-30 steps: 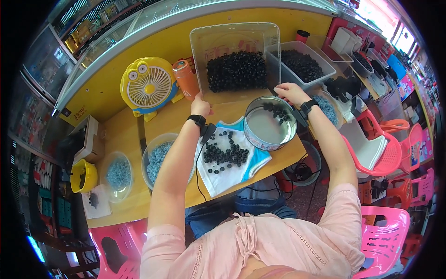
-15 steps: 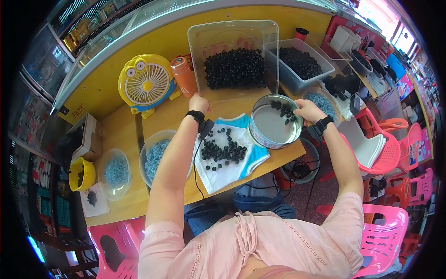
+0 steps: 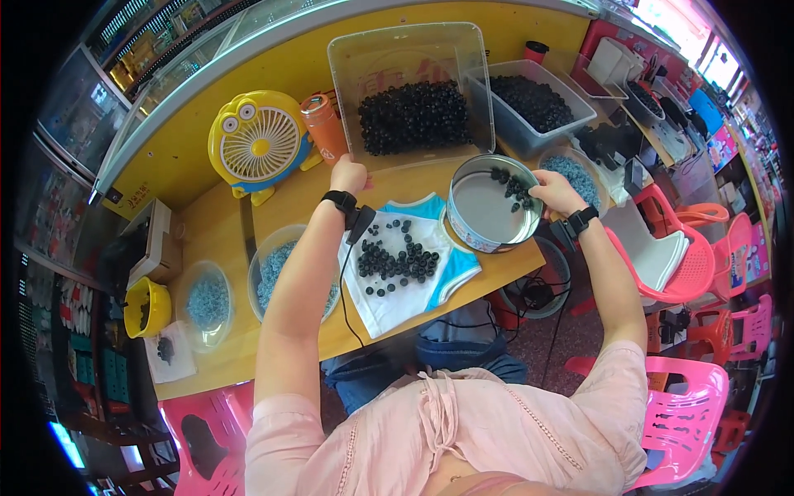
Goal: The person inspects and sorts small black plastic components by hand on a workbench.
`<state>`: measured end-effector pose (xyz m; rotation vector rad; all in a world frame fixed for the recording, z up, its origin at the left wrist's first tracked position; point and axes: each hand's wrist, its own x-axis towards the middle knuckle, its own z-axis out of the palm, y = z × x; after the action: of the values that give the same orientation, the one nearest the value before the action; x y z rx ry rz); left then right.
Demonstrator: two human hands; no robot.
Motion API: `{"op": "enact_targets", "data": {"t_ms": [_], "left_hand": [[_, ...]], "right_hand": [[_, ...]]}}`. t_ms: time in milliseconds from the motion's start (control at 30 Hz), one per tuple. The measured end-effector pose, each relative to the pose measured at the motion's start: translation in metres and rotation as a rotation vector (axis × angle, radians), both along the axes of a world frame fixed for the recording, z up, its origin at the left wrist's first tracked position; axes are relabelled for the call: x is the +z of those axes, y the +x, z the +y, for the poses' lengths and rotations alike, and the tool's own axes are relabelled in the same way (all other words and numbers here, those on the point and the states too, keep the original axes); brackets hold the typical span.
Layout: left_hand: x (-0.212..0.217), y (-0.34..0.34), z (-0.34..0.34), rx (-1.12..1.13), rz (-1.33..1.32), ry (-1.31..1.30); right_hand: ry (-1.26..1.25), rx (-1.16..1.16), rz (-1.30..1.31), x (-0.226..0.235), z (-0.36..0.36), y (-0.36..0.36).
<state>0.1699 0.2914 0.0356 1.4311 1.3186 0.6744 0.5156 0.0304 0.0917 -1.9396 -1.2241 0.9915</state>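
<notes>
On the table (image 3: 203, 240), far left, a fan (image 3: 259, 147); right of it, a bottle (image 3: 324, 132), then a bin (image 3: 364, 50) with pieces (image 3: 413, 116) inside. Nearer, other pieces (image 3: 397, 263) on a garment (image 3: 372, 306); to the right, a tin (image 3: 467, 227).

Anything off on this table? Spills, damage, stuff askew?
Loose black pieces lie scattered on a white-and-blue garment on the table, outside any container. Clothing is an odd surface for them, though it may be deliberate. No damage stands out.

- Table (image 3: 217, 240): yellowish-brown wood, with a dark seam crossing its left part.
- Toward the back: yellow-and-blue fan (image 3: 259, 147), orange bottle (image 3: 324, 132), clear bin (image 3: 405, 59) of black beads (image 3: 413, 120).
- Nearer: two clear bowls (image 3: 211, 341) of blue pieces (image 3: 207, 299); white-and-blue cloth (image 3: 382, 314).
- Left corner: white sheet (image 3: 184, 365).
</notes>
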Motion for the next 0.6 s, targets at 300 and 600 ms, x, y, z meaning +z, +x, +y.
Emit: {"op": "enact_targets", "data": {"t_ms": [300,600], "left_hand": [[0.01,-0.016,-0.01,-0.057,-0.082,0.034],[0.013,-0.02,-0.021,-0.088,-0.066,0.054]], "right_hand": [[0.02,-0.079,0.027,0.006,-0.031,0.001],[0.15,-0.304,0.053,0.021,-0.094,0.047]]}}
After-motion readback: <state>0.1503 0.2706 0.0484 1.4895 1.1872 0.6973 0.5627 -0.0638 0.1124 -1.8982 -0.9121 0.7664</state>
